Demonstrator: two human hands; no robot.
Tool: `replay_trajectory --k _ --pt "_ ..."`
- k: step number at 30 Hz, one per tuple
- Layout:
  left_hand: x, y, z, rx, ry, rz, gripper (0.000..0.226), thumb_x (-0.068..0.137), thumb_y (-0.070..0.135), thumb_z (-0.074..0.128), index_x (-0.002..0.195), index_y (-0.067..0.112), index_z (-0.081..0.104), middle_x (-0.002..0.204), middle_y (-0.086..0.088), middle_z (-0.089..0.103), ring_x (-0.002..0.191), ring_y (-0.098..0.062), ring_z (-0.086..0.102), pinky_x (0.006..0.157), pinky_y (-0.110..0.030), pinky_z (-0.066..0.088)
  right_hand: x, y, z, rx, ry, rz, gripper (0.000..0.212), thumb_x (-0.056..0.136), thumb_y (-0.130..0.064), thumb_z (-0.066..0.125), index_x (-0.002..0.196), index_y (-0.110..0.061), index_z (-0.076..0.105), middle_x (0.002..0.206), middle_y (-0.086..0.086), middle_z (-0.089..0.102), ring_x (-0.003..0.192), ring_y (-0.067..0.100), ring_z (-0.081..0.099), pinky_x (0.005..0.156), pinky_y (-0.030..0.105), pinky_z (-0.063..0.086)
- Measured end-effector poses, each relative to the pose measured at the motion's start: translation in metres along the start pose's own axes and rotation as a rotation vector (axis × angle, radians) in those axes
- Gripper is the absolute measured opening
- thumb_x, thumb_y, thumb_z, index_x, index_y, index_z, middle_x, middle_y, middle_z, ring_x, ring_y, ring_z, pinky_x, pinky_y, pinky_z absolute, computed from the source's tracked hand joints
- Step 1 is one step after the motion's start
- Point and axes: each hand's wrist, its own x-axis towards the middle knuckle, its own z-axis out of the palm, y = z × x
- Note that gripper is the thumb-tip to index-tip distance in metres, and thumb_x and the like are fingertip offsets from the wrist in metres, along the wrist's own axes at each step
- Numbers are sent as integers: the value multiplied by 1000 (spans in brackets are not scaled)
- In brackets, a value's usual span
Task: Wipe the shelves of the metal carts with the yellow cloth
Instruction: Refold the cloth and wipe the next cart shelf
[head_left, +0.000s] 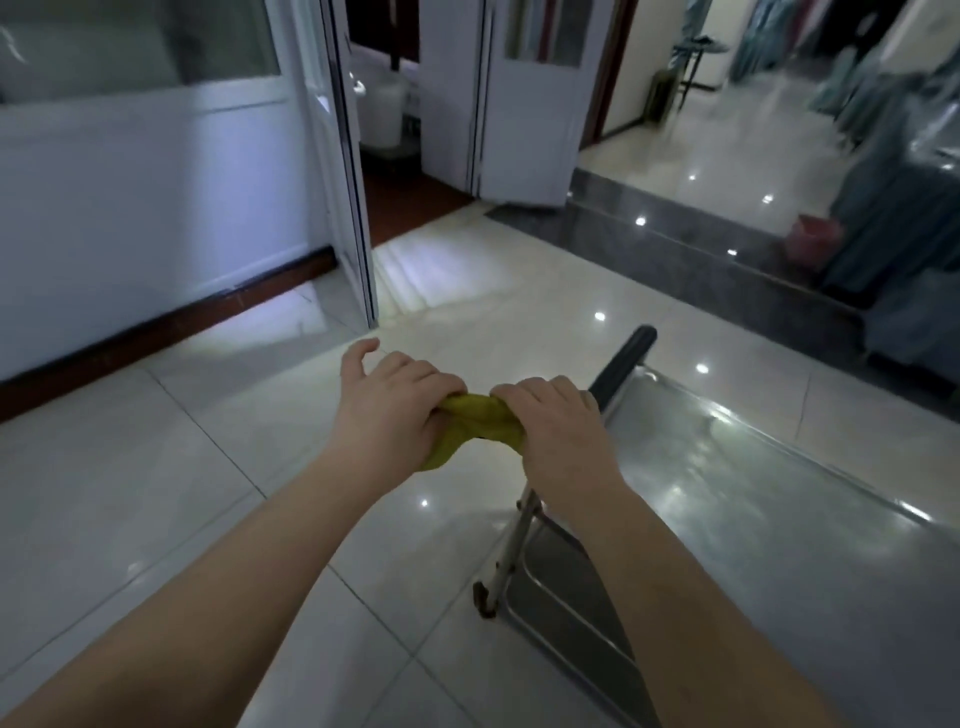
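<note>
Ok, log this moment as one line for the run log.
phase: cloth prep | left hand: gripping yellow cloth | right hand: gripping same cloth, bunched between hands | cloth: off cart | metal cart: top shelf at right, untouched

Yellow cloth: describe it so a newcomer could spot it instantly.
Start at the metal cart at lower right, with its black handle. Just left of that handle, both hands meet above the pale floor. The yellow cloth is the twisted bundle gripped between them, the only bright yellow thing in view.
</note>
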Motion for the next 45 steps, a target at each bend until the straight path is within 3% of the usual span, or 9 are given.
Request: replay_trajectory --k 3,8,14,20,24,28,36,40,45 --pt "42 -41 15 19 27 -17 21 92 27 53 105 35 67 99 13 65 104 -17 56 110 -43 3 55 7 27 33 -39 6 37 90 -14 58 127 -23 56 110 -1 59 98 23 50 84 35 39" --pt "126 -131 48 6 53 43 20 90 23 58 102 35 69 96 12 67 104 -19 57 111 -49 8 159 9 78 165 -44 122 26 93 -22 52 118 -23 61 105 -3 61 97 19 50 88 32 38" --pt "241 -217 90 -57 18 178 17 86 24 62 97 32 70 88 11 67 96 -20 59 108 -49 14 281 28 122 61 -2 270 27 90 -12 54 112 -23 63 105 -2 62 93 22 49 81 38 40" --pt "367 -246 152 -54 -69 249 24 88 25 56 106 35 67 96 14 67 104 -16 54 109 -44 12 372 98 156 -21 2 350 36 80 -3 62 113 -20 65 108 2 59 92 26 51 77 38 40" --pt "460 -241 204 -22 -118 279 25 93 30 48 111 39 63 102 16 65 111 -13 49 110 -43 7 429 173 183 -72 32 354 36 78 -4 68 110 -20 66 103 1 60 88 26 53 73 34 35" --pt "554 -232 243 -28 -108 297 21 93 34 50 108 39 64 98 16 65 109 -12 51 111 -41 6 491 248 197 -124 28 371 37 80 -8 66 114 -25 63 107 -4 57 98 23 49 81 33 30" --pt "749 -191 317 -195 -23 397 11 88 24 64 95 30 71 85 8 69 92 -20 60 105 -51 25 593 405 207 -131 142 512 48 73 2 68 115 -19 63 107 3 56 94 25 49 82 32 34" --pt "859 -139 375 -219 -89 497 16 95 35 54 104 37 67 97 14 67 103 -15 55 110 -46 15 622 503 209 -234 183 624 48 71 0 71 114 -19 64 104 4 57 89 26 52 79 35 37" --pt "980 -32 439 -388 -101 723 13 92 32 58 100 34 68 96 14 67 100 -14 56 109 -45 17 627 623 191 -322 323 857 45 66 6 77 105 -15 70 92 5 60 78 26 53 69 35 38"
